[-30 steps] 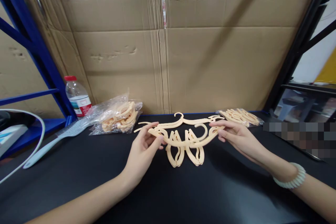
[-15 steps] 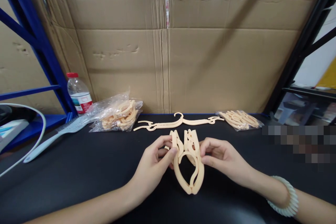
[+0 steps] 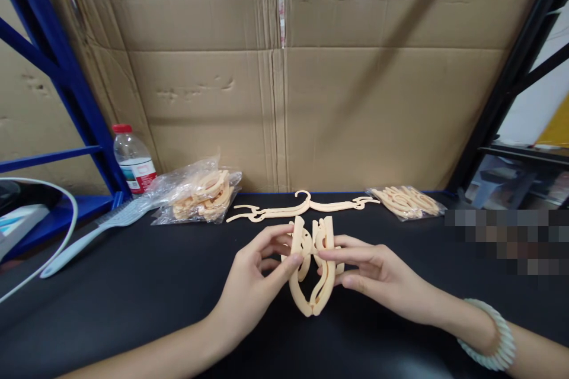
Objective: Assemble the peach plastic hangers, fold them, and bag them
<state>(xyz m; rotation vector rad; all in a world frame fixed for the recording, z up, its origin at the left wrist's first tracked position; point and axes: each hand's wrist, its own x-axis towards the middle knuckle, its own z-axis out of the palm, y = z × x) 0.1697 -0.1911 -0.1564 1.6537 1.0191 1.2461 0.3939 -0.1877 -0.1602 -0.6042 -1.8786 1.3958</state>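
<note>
A cream plastic folding hanger [image 3: 328, 284], folded into a narrow loop, is held up between my two hands above the black table. My left hand [image 3: 262, 269] grips its left arm, thumb in front and fingers behind. On the other side my right hand [image 3: 373, 269] has fingers over the right arm and the thumb lower down, wrapped about it. Parts of the hanger's inner pieces are hidden behind the arms and fingers. Just beyond lies an unfolded cream hanger [image 3: 284, 211], hook toward the cardboard.
Clear bags of cream hangers lie at the back left [image 3: 204, 198] and back right [image 3: 406, 202]. A pale blue fly swatter [image 3: 84, 243] and a red-capped bottle [image 3: 133, 160] are at left. Cardboard [image 3: 377, 100] walls the back; a white cable [image 3: 71, 213] curves at left.
The folded hanger has shifted slightly left and turned. My right fingers have moved from its outer edge to reach across the front of its right arm; my left hand keeps its hold.
</note>
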